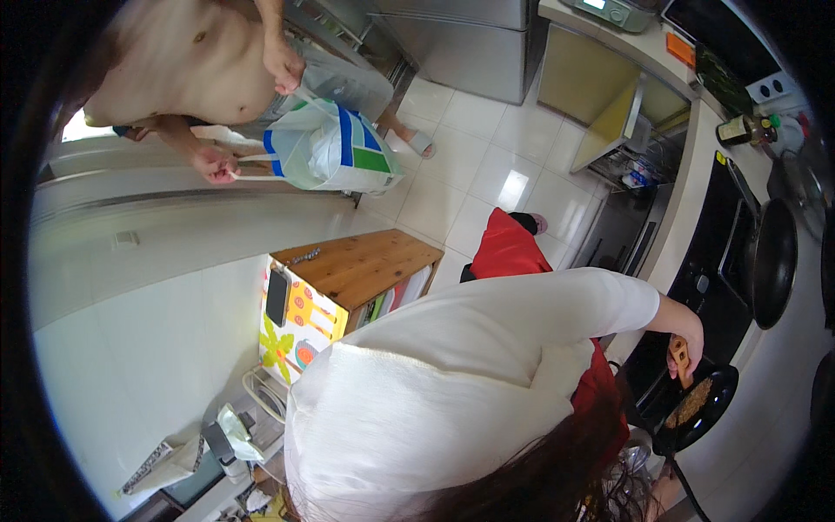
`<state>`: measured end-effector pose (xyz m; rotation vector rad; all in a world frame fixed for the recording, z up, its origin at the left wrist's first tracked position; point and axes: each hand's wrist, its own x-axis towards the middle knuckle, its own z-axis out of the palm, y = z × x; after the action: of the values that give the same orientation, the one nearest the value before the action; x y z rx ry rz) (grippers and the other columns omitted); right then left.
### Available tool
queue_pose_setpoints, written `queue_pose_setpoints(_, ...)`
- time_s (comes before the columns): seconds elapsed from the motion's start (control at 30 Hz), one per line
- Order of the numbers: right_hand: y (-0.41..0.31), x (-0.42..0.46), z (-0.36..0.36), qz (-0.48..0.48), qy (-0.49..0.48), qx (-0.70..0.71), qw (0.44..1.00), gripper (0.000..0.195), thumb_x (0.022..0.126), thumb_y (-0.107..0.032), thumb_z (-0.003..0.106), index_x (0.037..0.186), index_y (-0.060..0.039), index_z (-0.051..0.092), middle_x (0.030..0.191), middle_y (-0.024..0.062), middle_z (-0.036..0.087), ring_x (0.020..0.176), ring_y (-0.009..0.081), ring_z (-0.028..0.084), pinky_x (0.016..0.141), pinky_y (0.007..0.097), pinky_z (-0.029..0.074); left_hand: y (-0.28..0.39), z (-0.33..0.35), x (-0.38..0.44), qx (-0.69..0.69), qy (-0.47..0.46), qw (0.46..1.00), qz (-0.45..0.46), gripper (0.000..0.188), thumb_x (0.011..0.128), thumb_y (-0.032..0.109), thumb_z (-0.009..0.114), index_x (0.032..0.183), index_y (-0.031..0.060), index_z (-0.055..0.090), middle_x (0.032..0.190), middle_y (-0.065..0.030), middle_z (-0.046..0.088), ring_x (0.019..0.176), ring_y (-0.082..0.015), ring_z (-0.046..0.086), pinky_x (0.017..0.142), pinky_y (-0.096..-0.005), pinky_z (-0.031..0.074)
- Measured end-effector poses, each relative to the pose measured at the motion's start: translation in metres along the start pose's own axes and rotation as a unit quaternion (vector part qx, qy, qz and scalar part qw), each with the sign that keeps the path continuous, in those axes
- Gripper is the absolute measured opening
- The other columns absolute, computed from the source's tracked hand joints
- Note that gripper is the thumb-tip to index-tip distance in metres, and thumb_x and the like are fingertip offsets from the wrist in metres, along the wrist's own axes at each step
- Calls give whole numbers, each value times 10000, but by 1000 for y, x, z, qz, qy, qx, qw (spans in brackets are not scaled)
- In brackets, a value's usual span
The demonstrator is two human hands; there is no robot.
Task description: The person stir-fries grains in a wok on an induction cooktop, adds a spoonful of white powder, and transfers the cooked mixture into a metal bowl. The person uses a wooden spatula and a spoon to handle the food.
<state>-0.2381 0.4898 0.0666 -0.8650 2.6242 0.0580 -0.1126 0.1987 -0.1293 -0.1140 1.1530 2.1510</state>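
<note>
At the lower right, my left hand (688, 347) grips the wooden handle (680, 363) of a cooking utensil; its working end is hard to make out. It reaches into a small black frying pan (725, 390) over the black hob (706, 297). Brown, crumbly food (690, 404) lies in the pan. Below the pan, a patch of skin (664, 486) shows behind dark hair, probably my right hand or forearm; what it holds is hidden. A larger black pan (774, 264) stands tilted at the hob's far side.
Another person's hands (215, 163) hold a white, blue and green bag (372, 153) open at the upper left. A wooden cabinet (359, 261) bears a phone (277, 297) on its side cover. Bottles (734, 130) stand beyond the hob. A yellowish cupboard door (607, 127) stands open.
</note>
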Motion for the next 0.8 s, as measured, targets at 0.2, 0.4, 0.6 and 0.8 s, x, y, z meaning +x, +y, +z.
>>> queue_pose_setpoints(0.2, 18, 2, -30, -88, -9, 4, 996, 360, 946, -175, 441, 1266, -60, 557, 1048, 158, 661, 756, 172, 619, 591, 295, 478, -19, -2, 8, -10, -7, 998, 57, 330, 859, 197, 587, 1127, 29, 494, 992, -96, 647, 706, -166, 617, 596, -263, 533)
queue_pose_setpoints(0.4, 8, -50, -109, 72, -121, -44, 989, 349, 843, -146, 508, 1169, -139, 633, 927, 72, 614, 668, 127, 551, 707, 337, 415, -31, 10, 8, -58, 16, 998, 35, 375, 855, 319, 612, 1117, 68, 517, 948, -111, 658, 579, -144, 589, 491, -279, 521)
queue_pose_setpoints(0.6, -56, -33, -150, 84, -85, -113, 986, 310, 776, -349, 672, 1017, -158, 710, 822, 54, 683, 690, 158, 621, 628, 310, 514, 1, 24, -37, -66, 124, 989, 45, 326, 885, 332, 558, 1090, 80, 578, 812, -37, 603, 582, -107, 558, 453, -224, 464)
queue_pose_setpoints(0.8, -36, -42, -105, 91, -66, -121, 986, 305, 795, -362, 662, 1057, -208, 692, 868, 58, 694, 797, 166, 639, 690, 321, 514, 4, 41, -42, -76, 75, 993, 44, 329, 913, 282, 533, 1131, 36, 512, 794, -28, 551, 580, -92, 497, 448, -207, 396)
